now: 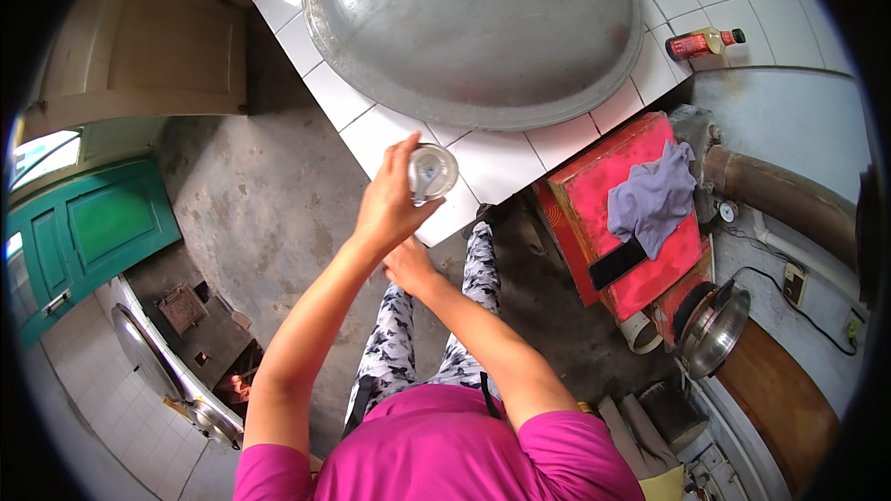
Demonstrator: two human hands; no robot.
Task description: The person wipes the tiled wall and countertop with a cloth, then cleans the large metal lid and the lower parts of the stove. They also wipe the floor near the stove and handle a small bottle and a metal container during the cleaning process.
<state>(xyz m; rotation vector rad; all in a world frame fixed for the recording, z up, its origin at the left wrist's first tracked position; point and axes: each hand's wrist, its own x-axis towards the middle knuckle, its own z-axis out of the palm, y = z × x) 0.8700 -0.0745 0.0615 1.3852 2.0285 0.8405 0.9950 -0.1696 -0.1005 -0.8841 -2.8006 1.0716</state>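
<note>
My left hand reaches forward with its fingers curled round a clear round jar, its circular end facing up. The jar is in front of the corner of the white-tiled counter. Close below, my right hand is bent inward with its fingers curled. My left wrist partly covers it, so whatever it grips is hidden. Beyond both hands, a big grey metal lid with a dark handle rests on the counter.
A sauce bottle lies at the counter's right. Lower right, a red table bears a grey cloth and a black phone. Metal pans hang by the wall, below a thick pipe. A green door stands left.
</note>
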